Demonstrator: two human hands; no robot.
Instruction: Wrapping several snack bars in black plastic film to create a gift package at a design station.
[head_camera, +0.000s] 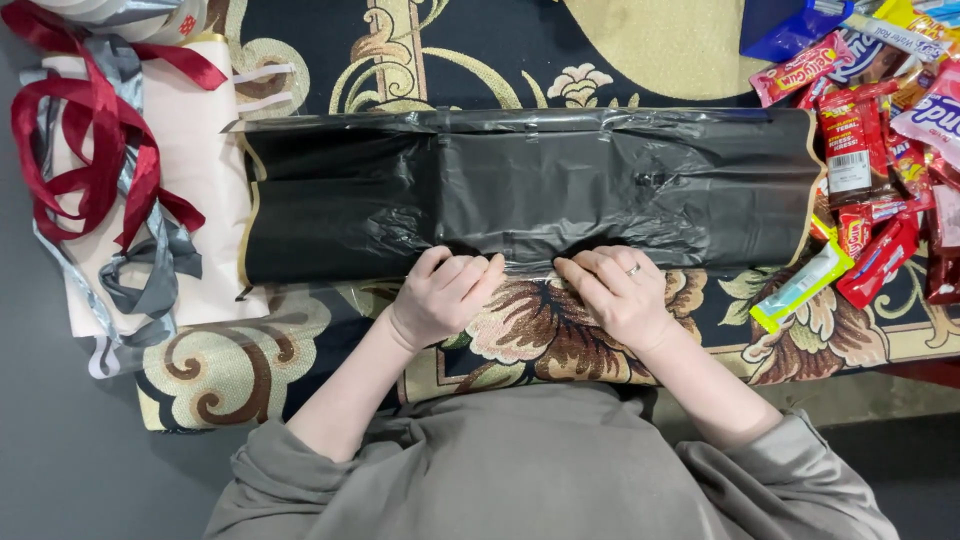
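Flat black plastic sheet is lying across the patterned cloth's middle. Left hand and right hand are each pinching its near edge, fingers curled, sheet extending away from both.

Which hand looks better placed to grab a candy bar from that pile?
Probably the right hand: it rests on the black plastic sheet nearer the candy pile. The left hand lies farther away, toward the ribbons.

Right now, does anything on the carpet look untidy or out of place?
The black plastic sheet is wrinkled near its near edge, where the left hand and right hand press it. Red and grey ribbons lie tangled at the left.
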